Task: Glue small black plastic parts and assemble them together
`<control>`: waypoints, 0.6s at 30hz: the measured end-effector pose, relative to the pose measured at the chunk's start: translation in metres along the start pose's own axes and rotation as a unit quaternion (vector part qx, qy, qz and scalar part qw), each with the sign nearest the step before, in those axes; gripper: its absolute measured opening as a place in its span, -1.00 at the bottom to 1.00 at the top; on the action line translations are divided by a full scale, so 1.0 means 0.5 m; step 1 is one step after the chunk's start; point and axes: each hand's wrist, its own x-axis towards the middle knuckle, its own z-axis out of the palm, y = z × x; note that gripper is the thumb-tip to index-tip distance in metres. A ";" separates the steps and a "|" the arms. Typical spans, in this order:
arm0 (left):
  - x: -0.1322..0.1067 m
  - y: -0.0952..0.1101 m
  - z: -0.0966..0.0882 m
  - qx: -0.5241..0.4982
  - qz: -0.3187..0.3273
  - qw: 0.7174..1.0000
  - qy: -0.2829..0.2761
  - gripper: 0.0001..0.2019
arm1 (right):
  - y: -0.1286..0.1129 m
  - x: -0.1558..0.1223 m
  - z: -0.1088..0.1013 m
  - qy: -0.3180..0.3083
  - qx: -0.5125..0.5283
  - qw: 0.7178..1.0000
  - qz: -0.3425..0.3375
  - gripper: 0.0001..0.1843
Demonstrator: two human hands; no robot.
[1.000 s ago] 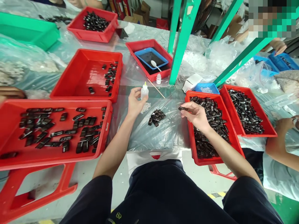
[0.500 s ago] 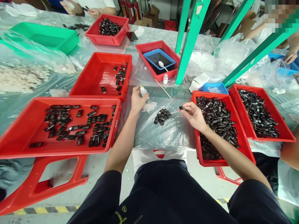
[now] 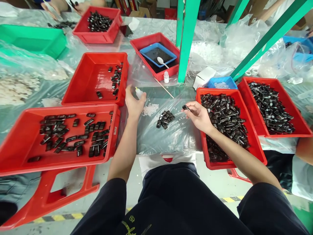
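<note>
My left hand [image 3: 134, 101] is closed around a small white squeeze bottle [image 3: 139, 93] with a yellow tip. The bottle leans, tip up and to the left, and my fingers partly cover it. Between the thumb and fingers of my right hand [image 3: 199, 116] is a small glossy black piece [image 3: 186, 107], held above the sheet. On the plastic sheet [image 3: 168, 142] between my hands lies a small heap of similar black pieces [image 3: 165, 118]. Beside my left hand is a pile of tiny white bits [image 3: 150, 109]. A few loose white bits lie near my right hand.
Red bins of black pieces stand at my right [image 3: 204, 156] and left [image 3: 113, 127]. A thin stick [image 3: 163, 88] and a small white bottle [image 3: 166, 77] lie ahead, before a blue tray [image 3: 144, 52] with a spoon. A green post [image 3: 185, 42] rises there. A co-worker's hands [image 3: 80, 7] work across the table.
The whole view has shifted, so most things sit further left. The squeeze bottle in my left hand has tipped over to the left. My right hand still holds the black piece.
</note>
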 end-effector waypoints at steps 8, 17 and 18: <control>-0.115 0.166 0.021 0.007 0.256 0.922 -0.289 -0.85 | 0.009 0.002 0.006 0.006 0.018 1.000 0.002 -0.38; -0.187 0.179 0.050 0.072 0.345 0.782 -0.513 -0.78 | -0.003 -0.003 0.005 -0.010 0.010 1.000 0.005 -0.37; -0.186 0.179 0.049 0.069 0.338 0.786 -0.512 -0.78 | -0.004 -0.004 0.004 -0.010 0.009 1.000 0.005 -0.37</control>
